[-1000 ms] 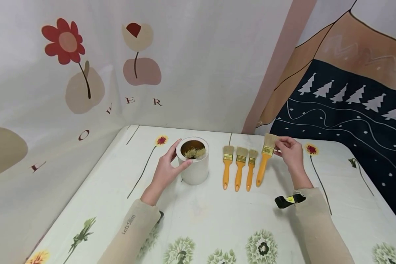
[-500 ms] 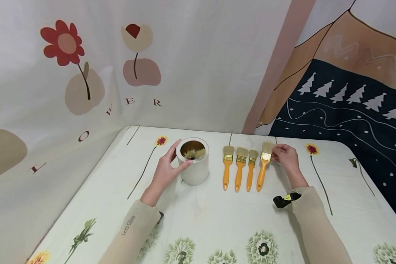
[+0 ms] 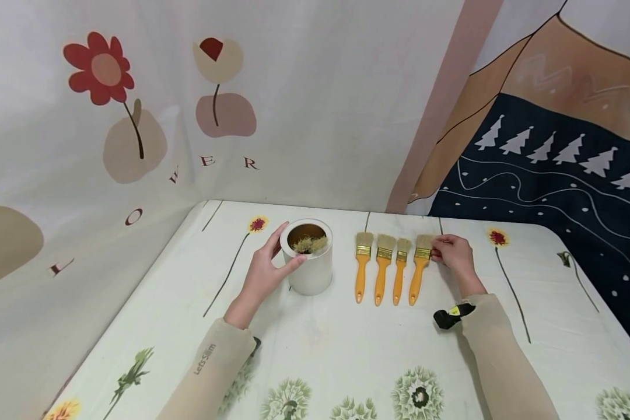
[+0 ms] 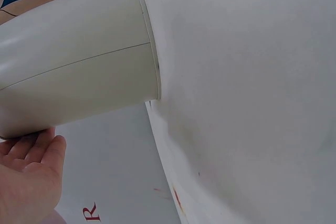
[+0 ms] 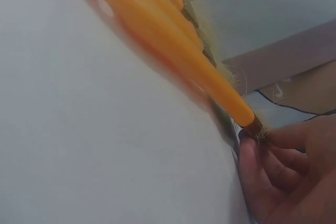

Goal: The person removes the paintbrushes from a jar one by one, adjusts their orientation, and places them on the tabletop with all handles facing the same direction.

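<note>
My left hand (image 3: 264, 268) holds a white cylindrical pot (image 3: 315, 274), thumb at the front of the rim and fingers on its far left side. A tuft of yellowish-green fibres (image 3: 310, 244) shows inside the pot. To its right lie several paintbrushes in a row, bristles away from me; among them are a left one (image 3: 360, 279), a second (image 3: 382, 277) and a narrow third (image 3: 399, 274). At the right end of the row, my right hand (image 3: 455, 256) pinches the bristle end of a wide paintbrush (image 3: 417, 280). In the right wrist view its orange handle (image 5: 173, 40) slants down to my fingertips.
A white flower-printed cloth (image 3: 315, 338) covers the table. Printed curtains (image 3: 315, 105) stand behind the table and along its left, with a dark tree-patterned one (image 3: 546, 181) at the right. A black strap (image 3: 451, 317) sticks out from the right cuff.
My right hand has lowered the wide paintbrush toward me, level with the row, and its handle now lies beside the others. The left hand and the pot have stayed in place.
</note>
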`<action>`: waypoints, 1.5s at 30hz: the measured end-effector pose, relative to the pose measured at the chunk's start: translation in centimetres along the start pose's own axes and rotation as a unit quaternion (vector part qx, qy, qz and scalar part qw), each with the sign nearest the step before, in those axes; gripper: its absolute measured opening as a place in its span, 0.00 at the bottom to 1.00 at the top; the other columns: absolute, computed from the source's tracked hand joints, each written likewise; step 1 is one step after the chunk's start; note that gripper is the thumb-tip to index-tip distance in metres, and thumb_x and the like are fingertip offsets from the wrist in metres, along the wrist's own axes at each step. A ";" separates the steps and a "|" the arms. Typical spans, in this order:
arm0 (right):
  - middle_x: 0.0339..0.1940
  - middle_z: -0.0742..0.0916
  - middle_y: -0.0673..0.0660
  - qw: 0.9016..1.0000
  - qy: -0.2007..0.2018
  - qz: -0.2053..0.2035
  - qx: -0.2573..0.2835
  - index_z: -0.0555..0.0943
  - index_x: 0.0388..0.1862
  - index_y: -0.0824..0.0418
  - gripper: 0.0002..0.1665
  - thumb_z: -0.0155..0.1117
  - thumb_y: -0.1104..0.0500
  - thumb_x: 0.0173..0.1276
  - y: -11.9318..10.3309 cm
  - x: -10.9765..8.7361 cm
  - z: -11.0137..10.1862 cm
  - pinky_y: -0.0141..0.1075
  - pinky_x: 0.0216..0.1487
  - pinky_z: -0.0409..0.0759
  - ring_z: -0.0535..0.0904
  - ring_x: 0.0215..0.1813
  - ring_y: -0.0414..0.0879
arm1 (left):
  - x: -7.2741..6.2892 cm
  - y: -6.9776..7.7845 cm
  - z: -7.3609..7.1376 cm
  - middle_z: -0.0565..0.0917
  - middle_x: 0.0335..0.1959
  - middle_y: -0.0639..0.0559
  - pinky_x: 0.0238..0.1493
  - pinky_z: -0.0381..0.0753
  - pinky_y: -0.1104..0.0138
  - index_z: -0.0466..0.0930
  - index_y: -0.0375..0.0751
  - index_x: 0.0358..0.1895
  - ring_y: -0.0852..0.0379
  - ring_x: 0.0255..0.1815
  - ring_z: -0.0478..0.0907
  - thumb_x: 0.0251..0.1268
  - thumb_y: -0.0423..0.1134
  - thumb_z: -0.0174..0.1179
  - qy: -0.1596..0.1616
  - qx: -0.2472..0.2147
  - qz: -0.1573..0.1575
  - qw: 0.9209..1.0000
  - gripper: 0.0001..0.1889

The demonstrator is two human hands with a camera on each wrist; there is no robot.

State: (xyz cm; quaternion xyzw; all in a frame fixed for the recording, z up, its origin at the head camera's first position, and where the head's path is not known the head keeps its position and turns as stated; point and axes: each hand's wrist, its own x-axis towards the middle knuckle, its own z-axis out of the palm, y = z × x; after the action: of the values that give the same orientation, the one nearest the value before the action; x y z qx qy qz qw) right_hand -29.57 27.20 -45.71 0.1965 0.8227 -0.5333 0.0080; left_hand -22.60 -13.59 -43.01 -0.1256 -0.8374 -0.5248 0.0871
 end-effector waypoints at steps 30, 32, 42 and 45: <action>0.53 0.83 0.63 0.997 0.052 -0.051 -0.035 0.78 0.63 0.67 0.21 0.57 0.58 0.76 -1.2 -1.0 -0.5 0.19 0.36 0.83 0.79 0.37 0.33 | 0.0 0.1 0.0 0.68 0.75 0.42 0.76 0.67 0.53 0.57 0.45 0.78 0.44 0.76 0.66 0.63 0.42 0.69 0.002 0.001 0.000 1.000 0.43; 0.57 0.82 0.64 0.996 0.053 -0.056 -0.038 0.78 0.63 0.66 0.21 0.57 0.57 0.77 -1.4 -1.1 -0.4 0.19 0.38 0.84 0.81 0.43 0.40 | 0.0 0.1 0.0 0.68 0.75 0.42 0.76 0.67 0.53 0.57 0.44 0.78 0.44 0.75 0.66 0.63 0.42 0.69 0.003 0.000 0.001 1.000 0.43; 0.59 0.82 0.65 0.995 0.046 -0.082 -0.021 0.79 0.62 0.66 0.21 0.57 0.57 0.76 -2.7 -2.0 -0.1 0.31 0.52 0.86 0.81 0.49 0.43 | 0.0 0.1 0.0 0.69 0.75 0.42 0.76 0.68 0.53 0.57 0.45 0.78 0.45 0.75 0.67 0.62 0.41 0.69 0.002 -0.002 0.004 1.000 0.43; 0.58 0.82 0.64 0.995 0.040 -0.092 -0.014 0.79 0.62 0.66 0.21 0.58 0.57 0.76 -3.0 -2.4 0.2 0.28 0.50 0.86 0.79 0.43 0.35 | 0.0 0.1 0.0 0.68 0.75 0.42 0.76 0.68 0.53 0.57 0.45 0.79 0.44 0.75 0.66 0.62 0.41 0.69 0.001 -0.003 0.003 1.000 0.43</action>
State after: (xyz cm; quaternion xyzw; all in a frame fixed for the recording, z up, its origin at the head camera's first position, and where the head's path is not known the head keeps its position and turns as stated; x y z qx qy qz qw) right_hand -28.44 25.21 -42.62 0.1407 0.8443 -0.5121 -0.0713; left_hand -22.58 -13.59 -42.89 -0.1277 -0.8355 -0.5269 0.0893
